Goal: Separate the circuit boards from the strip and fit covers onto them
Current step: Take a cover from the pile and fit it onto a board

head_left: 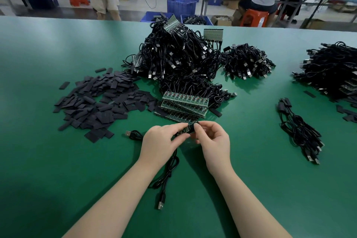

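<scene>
**Both hands on one board above the green counter**

While the two hands meet just in front of the stacked strips, the left hand [163, 139] pinches a small circuit board [182, 131] between thumb and forefinger, and the right hand [211, 139] pinches a black cover [193, 128] at the board's right end. It looks as if the cover sits partly over the board, though the fingers hide the join. A black USB cable [167, 172] trails from under the left hand towards the near edge, its plug lying flat on the counter [48, 160].

Just beyond the hands lies a stack of board strips [183, 105], their wires running back into a large heap of cables [179, 58]. To the left spreads a loose pile of flat black covers [100, 102]. To the right, well apart, lies a small bundle of finished cables [299, 131].
</scene>
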